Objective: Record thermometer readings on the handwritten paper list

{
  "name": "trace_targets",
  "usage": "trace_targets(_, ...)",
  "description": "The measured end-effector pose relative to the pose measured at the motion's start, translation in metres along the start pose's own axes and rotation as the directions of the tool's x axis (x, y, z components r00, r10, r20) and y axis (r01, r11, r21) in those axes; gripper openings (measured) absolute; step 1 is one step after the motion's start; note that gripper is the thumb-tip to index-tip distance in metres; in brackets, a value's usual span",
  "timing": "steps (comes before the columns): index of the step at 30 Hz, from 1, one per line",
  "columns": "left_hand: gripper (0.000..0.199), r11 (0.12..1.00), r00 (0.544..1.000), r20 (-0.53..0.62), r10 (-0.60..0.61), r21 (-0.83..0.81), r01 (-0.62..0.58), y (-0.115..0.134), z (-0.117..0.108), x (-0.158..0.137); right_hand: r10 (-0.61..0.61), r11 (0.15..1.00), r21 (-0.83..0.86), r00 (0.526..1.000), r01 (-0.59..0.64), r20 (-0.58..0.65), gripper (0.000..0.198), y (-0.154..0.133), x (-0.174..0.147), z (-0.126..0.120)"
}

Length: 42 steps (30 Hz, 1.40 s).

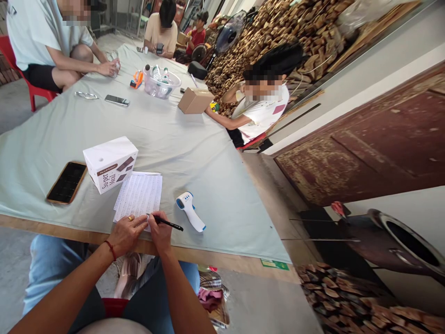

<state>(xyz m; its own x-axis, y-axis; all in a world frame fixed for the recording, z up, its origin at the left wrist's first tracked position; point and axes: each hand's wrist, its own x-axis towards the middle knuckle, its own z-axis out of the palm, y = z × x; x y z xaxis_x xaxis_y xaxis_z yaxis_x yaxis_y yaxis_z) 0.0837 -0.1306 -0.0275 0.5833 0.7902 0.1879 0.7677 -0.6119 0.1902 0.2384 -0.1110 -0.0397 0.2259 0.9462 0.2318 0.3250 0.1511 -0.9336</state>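
Written sheets [139,195] lie on the worktop [222,185], and at their lower right corner the right hand [161,235] grips a black pen [171,223] in its fingers; the left hand [128,234] grasps nothing, its fingers laid on the sheets' lower edge. A white box [110,163] stands at the sheets' upper left, a phone [67,183] lies farther left of them, and a white-and-blue handheld thermometer [190,212] lies to their right

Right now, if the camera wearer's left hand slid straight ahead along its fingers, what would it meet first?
Most likely the right hand, holding the black pen; it lies just ahead of the left hand, though any contact is unclear.
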Motion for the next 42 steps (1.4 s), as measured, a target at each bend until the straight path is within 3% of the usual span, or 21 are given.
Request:
trace_targets(15,0.039,1.000,1.000,-0.025,0.002,0.000,-0.002,-0.0013,0.0017,-0.0005,0.005,1.000,0.019,1.000,-0.005,-0.013,0.020,0.0016,-0.0007,0.0005)
trace_targets(21,0.035,1.000,0.997,-0.068,0.020,0.003,-0.020,-0.0012,0.0021,-0.0007,0.029,0.998,0.064,0.996,-0.024,-0.082,0.020,-0.0001,-0.0007,0.0024)
trace_targets(42,0.036,1.000,0.993,-0.115,0.021,0.010,-0.020,0.0011,-0.0018,0.0004,0.031,0.998,0.055,0.998,-0.028,-0.057,0.018,-0.0020,-0.0003,0.0013)
